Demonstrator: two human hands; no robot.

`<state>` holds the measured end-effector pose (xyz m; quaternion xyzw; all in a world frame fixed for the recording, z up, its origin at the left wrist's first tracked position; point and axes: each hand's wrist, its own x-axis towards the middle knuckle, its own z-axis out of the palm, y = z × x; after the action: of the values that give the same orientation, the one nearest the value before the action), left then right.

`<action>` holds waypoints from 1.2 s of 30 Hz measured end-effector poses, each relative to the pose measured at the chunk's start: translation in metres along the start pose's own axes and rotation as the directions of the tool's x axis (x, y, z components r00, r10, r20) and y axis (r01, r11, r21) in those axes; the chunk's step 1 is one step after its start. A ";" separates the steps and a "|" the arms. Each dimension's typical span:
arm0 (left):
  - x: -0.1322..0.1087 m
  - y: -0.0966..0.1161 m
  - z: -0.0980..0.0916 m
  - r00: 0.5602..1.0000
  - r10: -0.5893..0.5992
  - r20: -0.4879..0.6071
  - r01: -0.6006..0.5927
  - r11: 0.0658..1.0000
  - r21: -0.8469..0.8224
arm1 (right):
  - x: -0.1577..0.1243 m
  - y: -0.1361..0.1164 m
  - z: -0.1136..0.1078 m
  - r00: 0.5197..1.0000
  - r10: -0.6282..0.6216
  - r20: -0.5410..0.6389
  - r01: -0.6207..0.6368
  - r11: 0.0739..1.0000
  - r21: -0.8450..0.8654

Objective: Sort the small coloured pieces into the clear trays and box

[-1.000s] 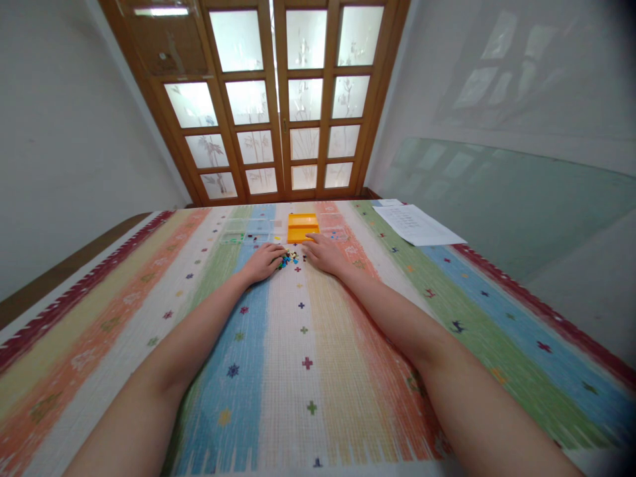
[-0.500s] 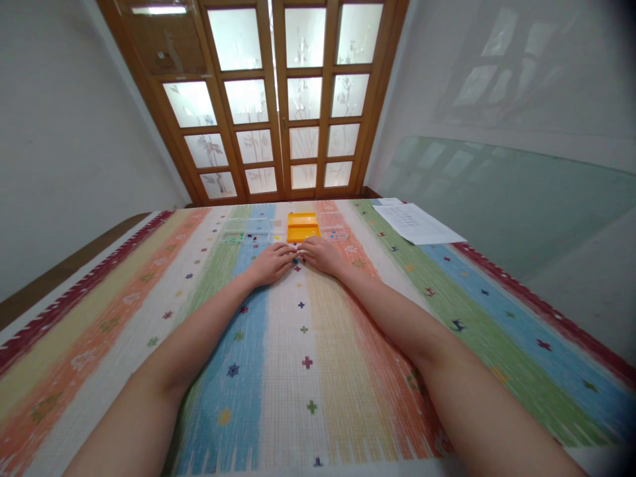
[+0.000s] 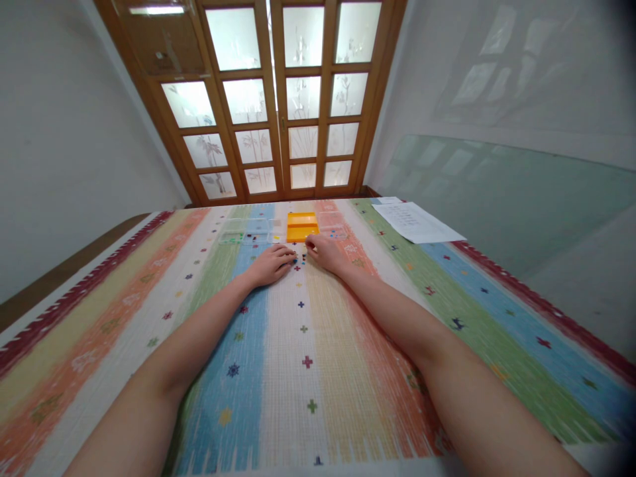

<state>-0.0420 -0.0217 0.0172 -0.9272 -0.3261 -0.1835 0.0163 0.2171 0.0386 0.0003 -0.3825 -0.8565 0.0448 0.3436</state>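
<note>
My left hand [image 3: 273, 264] lies on the striped tablecloth [image 3: 293, 358], its fingers stretched to the right and slightly apart. Its fingertips are beside a few tiny dark and blue bits [image 3: 303, 258], too small to name. My right hand [image 3: 324, 252] is at the front right edge of the open yellow box [image 3: 303, 228]. Thumb and forefinger are pinched together there; whatever they hold is too small to make out. Behind my left hand stands a clear divided tray [image 3: 244, 237] with small green, dark and yellow pieces. Another clear tray [image 3: 335, 228] with blue bits is right of the box.
White sheets of paper [image 3: 417, 223] with writing lie at the back right of the table. A glass panel [image 3: 497, 192] leans on the right wall. Wooden doors [image 3: 279, 99] with frosted panes stand beyond the table.
My right hand has moved away from the left fingertips, up and right to the yellow box's edge. The small bits between the hands now show. My left hand has barely moved.
</note>
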 end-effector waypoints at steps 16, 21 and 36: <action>0.001 -0.002 0.004 1.000 0.029 -0.007 -0.029 1.000 -0.007 | 0.002 0.029 0.008 0.967 0.210 -0.144 -0.211 0.977 0.005; 0.001 -0.002 0.004 0.999 0.034 -0.010 -0.035 0.999 -0.012 | 0.001 0.032 0.009 0.989 0.130 -0.067 -0.136 0.987 -0.082; -0.001 -0.007 0.004 1.000 -0.022 0.014 0.022 1.000 0.006 | -0.001 -0.001 -0.004 0.962 -0.134 0.236 0.115 0.989 0.089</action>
<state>-0.0458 -0.0165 0.0128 -0.9248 -0.3369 -0.1760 0.0148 0.2197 0.0361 0.0034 -0.3064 -0.9120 0.1014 0.2530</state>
